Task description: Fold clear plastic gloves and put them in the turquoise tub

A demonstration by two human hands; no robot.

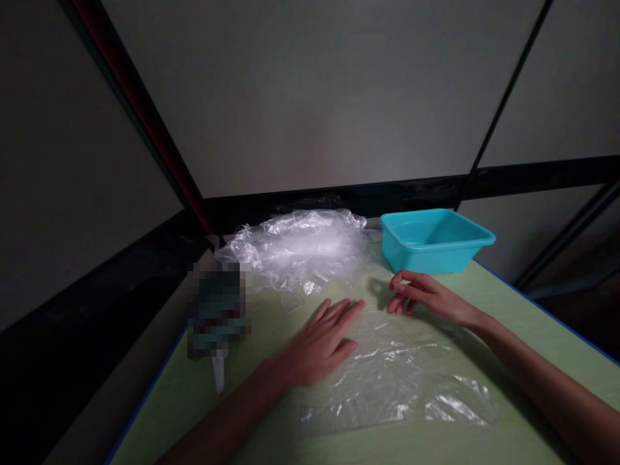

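A clear plastic bag (387, 381) lies spread and wrinkled on the pale green tabletop. My left hand (322, 339) rests flat at its left side, fingers stretched out and thumb apart, holding nothing. Near the bag's far right part, my right hand (416, 294) hovers just over the table with loosely curled fingers. Gaps show between those fingers, and nothing is visible in them. Beyond both hands sits a heaped pile of crumpled clear plastic bags (310, 242).
A turquoise plastic basin (429, 252) stands at the back right of the table (271, 429). On the left is a pixelated dark green item (217, 310) with a whitish strip (219, 373) below it. Pale panels (314, 97) with dark frames rise behind the table.
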